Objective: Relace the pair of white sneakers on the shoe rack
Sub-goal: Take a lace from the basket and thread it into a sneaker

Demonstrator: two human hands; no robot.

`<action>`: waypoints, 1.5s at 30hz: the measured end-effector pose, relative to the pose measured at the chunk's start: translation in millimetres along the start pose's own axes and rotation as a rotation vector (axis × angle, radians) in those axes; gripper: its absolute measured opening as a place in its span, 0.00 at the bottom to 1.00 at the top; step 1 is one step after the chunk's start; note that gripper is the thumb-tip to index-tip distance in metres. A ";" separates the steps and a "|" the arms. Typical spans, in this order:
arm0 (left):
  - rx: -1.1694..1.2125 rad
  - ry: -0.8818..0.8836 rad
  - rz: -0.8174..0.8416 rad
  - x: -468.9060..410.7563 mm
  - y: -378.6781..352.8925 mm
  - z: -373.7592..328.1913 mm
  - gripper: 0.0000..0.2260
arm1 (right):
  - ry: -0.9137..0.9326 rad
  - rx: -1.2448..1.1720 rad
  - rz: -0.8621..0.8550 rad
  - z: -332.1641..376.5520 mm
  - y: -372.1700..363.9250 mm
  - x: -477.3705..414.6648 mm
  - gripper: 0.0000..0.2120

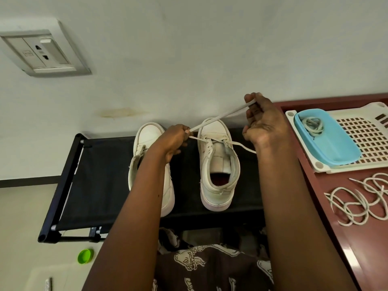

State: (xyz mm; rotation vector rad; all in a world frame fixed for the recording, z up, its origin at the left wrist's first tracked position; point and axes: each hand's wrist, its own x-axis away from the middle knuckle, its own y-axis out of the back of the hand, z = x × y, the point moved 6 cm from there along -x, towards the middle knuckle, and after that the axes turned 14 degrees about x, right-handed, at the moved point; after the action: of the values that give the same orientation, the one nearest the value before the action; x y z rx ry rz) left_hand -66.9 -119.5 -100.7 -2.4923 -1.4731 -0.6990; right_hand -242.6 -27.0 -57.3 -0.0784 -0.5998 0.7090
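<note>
Two white sneakers stand side by side on the black shoe rack (94, 185), toes toward the wall. My left forearm covers much of the left sneaker (147, 139). The right sneaker (218, 164) has a white flat lace (220, 117) threaded through its front eyelets. My left hand (176, 139) pinches the lace between the two shoes, near the right shoe's left eyelets. My right hand (262, 120) holds the same strand stretched up and to the right above the toe. The lace's other end (243, 146) trails out to the right under my right wrist.
A dark red table (344, 234) stands on the right with a white perforated tray (369, 131), a blue dish (327, 141) holding a coiled lace, and loose cord laces (361, 204). A wall socket (42, 53) is at upper left. A green lid (85, 256) lies on the floor.
</note>
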 end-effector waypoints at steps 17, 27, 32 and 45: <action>-0.027 -0.497 0.096 16.4 -24.4 -41.3 0.05 | 0.096 -0.091 0.179 -24.1 -49.6 12.8 0.05; 0.028 -0.573 -0.027 17.6 1.2 -48.0 0.13 | 0.054 -0.115 0.155 -15.0 -34.7 3.4 0.07; 0.006 -0.552 -0.104 13.4 16.5 -44.0 0.13 | 0.008 -0.084 0.102 -9.0 -9.0 0.4 0.06; -0.473 -0.505 -0.326 -0.1 47.0 -29.9 0.11 | 0.317 -0.089 -0.054 29.9 32.1 -0.4 0.06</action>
State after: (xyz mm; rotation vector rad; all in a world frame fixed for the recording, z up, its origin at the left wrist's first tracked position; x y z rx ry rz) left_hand -35.7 -154.1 -70.1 -2.9705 -2.1402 -0.5322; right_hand -278.0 -6.6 -41.2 -0.2515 -0.3282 0.6019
